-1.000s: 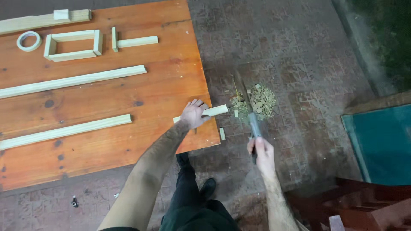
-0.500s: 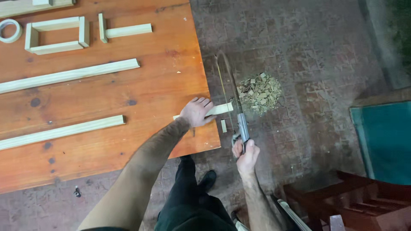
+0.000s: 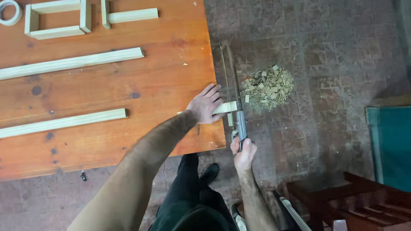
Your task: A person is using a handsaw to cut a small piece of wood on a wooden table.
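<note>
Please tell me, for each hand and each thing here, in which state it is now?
Left hand: flat, pressing the short wood strip.
Short wood strip: end overhanging the table edge.
Right hand: closed on the hacksaw.
Hacksaw: blade across the strip.
Offcut pile: heaped on the floor.

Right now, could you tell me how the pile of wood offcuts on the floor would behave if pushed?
The pile of wood offcuts looks loose, so it would probably scatter rather than slide together. The pieces seem small and likely light. The rough paved floor may snag some.
</note>
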